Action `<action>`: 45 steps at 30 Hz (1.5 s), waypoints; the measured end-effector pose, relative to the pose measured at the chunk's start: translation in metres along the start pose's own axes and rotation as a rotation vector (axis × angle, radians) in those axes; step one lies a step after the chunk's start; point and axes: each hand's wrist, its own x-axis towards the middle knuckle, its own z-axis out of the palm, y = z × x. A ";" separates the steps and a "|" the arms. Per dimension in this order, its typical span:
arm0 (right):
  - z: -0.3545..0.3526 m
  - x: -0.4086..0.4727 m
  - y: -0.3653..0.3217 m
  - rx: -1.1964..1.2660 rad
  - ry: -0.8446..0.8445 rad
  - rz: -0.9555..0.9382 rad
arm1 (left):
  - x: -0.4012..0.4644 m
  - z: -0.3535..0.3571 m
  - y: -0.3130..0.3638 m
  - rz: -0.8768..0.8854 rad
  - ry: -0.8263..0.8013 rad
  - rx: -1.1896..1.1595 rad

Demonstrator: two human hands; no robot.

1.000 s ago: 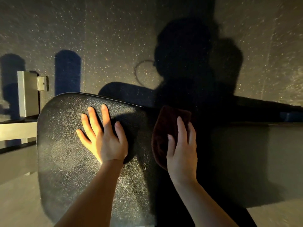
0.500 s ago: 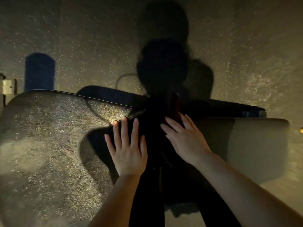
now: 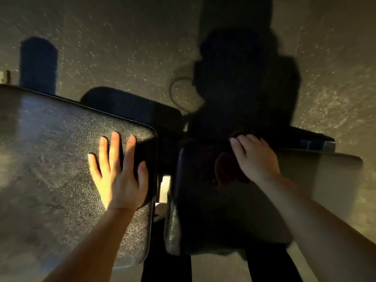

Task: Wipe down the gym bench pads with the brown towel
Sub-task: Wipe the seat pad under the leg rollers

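The left pad (image 3: 61, 159) is black with a fine grained, leather-like texture. The right pad (image 3: 195, 200) is black too — in deep shadow. The towel (image 3: 225, 169) looks dark reddish-brown. The floor (image 3: 122, 47) is dark grey-brown with pale speckles.

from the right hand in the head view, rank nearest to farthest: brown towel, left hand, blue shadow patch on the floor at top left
1. brown towel: directly under the right hand, on the shadowed right pad.
2. left hand: across the gap, flat on the lit left pad.
3. blue shadow patch: far top left on the speckled floor, beyond the left pad.
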 end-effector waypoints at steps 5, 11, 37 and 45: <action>0.018 -0.002 -0.019 0.005 0.138 -0.006 | -0.001 0.001 0.001 0.022 0.030 0.059; 0.030 -0.007 -0.109 -0.004 0.204 -0.355 | 0.000 0.002 -0.002 0.043 0.038 0.083; -0.003 0.008 0.031 -0.055 -0.098 -0.353 | -0.016 0.050 0.179 0.220 -0.022 -0.051; -0.012 0.019 0.166 -0.079 -0.115 -0.162 | -0.019 0.072 0.199 0.243 -0.149 0.114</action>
